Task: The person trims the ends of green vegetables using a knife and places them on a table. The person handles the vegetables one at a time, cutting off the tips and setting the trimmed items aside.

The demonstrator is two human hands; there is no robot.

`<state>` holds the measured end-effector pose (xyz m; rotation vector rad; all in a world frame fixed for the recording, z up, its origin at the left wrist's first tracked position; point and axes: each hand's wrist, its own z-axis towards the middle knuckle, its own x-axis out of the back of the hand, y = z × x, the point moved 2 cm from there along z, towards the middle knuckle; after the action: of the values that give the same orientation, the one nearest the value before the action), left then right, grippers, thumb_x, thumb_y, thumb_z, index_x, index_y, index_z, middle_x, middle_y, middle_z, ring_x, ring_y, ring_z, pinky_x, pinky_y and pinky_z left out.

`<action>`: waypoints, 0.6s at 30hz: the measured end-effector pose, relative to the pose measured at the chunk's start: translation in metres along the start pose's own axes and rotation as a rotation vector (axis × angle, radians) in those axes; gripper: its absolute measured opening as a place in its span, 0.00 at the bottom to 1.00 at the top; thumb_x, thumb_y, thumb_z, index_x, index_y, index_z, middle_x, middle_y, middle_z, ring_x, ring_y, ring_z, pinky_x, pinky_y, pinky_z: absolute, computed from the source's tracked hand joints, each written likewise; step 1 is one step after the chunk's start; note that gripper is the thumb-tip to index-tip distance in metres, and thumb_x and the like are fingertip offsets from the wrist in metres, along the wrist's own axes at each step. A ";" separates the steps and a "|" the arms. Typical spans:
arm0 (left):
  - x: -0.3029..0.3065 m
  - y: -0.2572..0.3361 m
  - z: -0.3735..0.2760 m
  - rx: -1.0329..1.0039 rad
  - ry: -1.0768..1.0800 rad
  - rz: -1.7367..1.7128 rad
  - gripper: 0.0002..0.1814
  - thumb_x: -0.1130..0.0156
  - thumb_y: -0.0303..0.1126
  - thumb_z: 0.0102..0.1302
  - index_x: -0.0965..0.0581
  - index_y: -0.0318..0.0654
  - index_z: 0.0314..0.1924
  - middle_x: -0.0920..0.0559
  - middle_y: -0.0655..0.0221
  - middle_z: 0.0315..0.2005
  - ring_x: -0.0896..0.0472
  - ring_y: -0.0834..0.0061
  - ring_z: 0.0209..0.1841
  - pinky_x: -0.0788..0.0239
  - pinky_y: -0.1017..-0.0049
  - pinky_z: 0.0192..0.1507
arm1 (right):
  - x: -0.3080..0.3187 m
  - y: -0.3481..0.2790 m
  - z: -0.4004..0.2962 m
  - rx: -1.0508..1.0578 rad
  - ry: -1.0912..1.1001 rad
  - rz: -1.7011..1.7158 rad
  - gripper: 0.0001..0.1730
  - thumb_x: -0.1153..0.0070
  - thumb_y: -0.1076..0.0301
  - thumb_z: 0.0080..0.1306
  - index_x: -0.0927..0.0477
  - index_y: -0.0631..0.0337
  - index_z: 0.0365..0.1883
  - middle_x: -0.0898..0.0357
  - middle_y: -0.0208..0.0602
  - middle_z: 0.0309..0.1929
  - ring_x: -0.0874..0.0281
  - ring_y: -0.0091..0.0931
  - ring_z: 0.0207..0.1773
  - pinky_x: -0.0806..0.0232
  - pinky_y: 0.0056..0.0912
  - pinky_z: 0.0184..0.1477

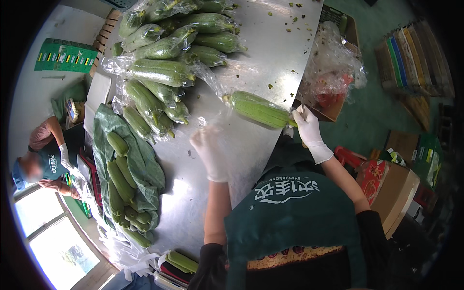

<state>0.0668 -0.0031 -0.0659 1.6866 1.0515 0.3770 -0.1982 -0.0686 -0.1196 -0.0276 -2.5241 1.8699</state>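
Both my hands wear white gloves. My right hand (307, 123) is at the metal table's edge, by the stem end of a zucchini (259, 110) wrapped in clear plastic; its fingers are closed around a small metal tool, perhaps scissors or a knife, seen only in part. My left hand (209, 148) is blurred above the table, with clear film at its fingertips; whether it grips the film cannot be told. Bagged zucchini (163, 72) lie heaped at the far side of the table. Unbagged zucchini (121, 181) rest on a green woven sheet (150, 170) to the left.
Beyond the table's right edge stands a cardboard box with crumpled clear plastic (326, 61). Green scraps dot the metal table (268, 72). A co-worker (49, 156) is at the far left. Stacked crates (415, 59) and cardboard boxes (391, 195) stand on the floor at right.
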 end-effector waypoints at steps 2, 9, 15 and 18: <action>-0.005 -0.022 -0.026 0.137 -0.122 0.090 0.16 0.44 0.34 0.71 0.36 0.33 0.51 0.26 0.57 0.50 0.24 0.64 0.53 0.30 0.64 0.57 | 0.002 -0.001 -0.006 0.086 -0.010 -0.206 0.10 0.48 0.70 0.69 0.33 0.63 0.29 0.39 0.33 0.20 0.42 0.18 0.26 0.38 0.26 0.31; -0.077 -0.052 -0.045 0.438 -0.432 -0.252 0.18 0.46 0.40 0.73 0.32 0.36 0.55 0.24 0.64 0.43 0.22 0.70 0.46 0.27 0.68 0.49 | -0.024 -0.057 -0.049 0.330 -0.175 -0.489 0.02 0.47 0.74 0.65 0.27 0.62 0.33 0.23 0.47 0.26 0.21 0.43 0.31 0.31 0.37 0.31; -0.074 -0.040 -0.065 0.781 -0.556 -0.542 0.27 0.49 0.52 0.72 0.32 0.36 0.58 0.22 0.59 0.47 0.24 0.61 0.53 0.26 0.59 0.50 | -0.015 -0.073 -0.014 0.519 -0.053 -0.611 0.04 0.48 0.76 0.61 0.26 0.58 0.34 0.24 0.44 0.28 0.23 0.46 0.32 0.34 0.43 0.30; -0.065 -0.032 -0.065 0.813 -0.547 -0.450 0.29 0.48 0.51 0.72 0.34 0.34 0.61 0.25 0.55 0.53 0.25 0.58 0.55 0.27 0.56 0.52 | 0.004 -0.073 0.016 0.412 0.061 -0.623 0.05 0.46 0.75 0.61 0.26 0.58 0.35 0.24 0.45 0.30 0.24 0.47 0.35 0.33 0.44 0.32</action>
<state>-0.0289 -0.0129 -0.0534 1.9835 1.1828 -0.8705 -0.2036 -0.1052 -0.0549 0.6084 -1.7565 1.9921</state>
